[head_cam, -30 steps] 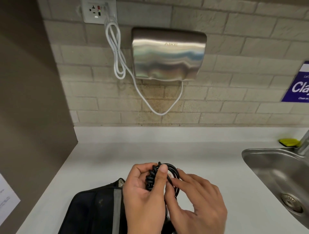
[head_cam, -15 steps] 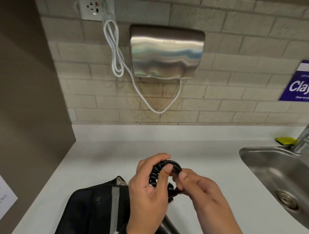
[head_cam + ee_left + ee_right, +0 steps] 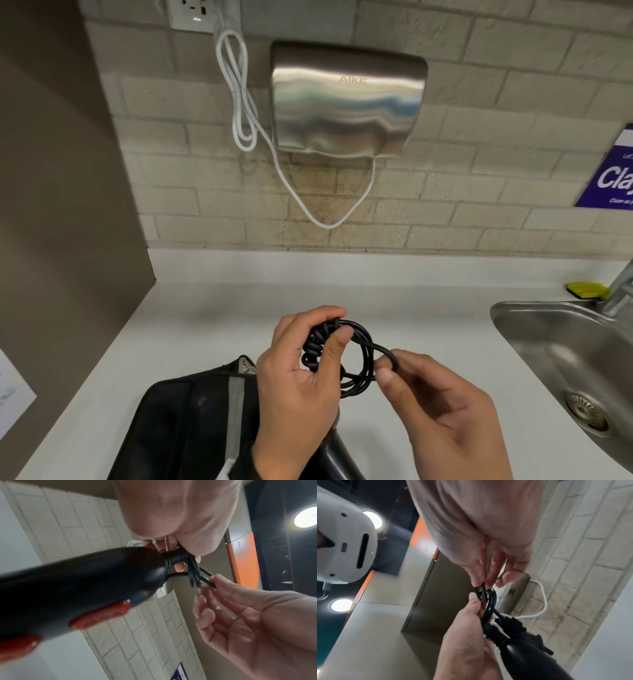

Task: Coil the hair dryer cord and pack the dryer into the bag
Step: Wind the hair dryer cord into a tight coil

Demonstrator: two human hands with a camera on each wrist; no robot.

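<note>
My left hand (image 3: 337, 325) grips the coiled black cord (image 3: 320, 346) above the white counter (image 3: 205, 325). Just to its right, my right hand (image 3: 388, 365) pinches one strand of the cord between thumb and forefinger, drawn out sideways from the loops. The black hair dryer (image 3: 339, 455) hangs below my hands, mostly hidden by them. In the left wrist view the hair dryer (image 3: 77, 588) shows red buttons, and the cord (image 3: 193, 572) leaves its ribbed end. The black bag (image 3: 185, 421) with a grey stripe lies at the counter's front, left of my hands.
A steel sink (image 3: 548, 342) is set into the counter at the right, with a yellow sponge (image 3: 585, 290) behind it. A steel hand dryer (image 3: 346, 99) and its white cable (image 3: 239, 102) hang on the tiled wall. A brown panel (image 3: 68, 205) closes off the left.
My right hand has moved out to the right, drawing a strand of cord away from the coil. My left hand has kept its hold on the coil.
</note>
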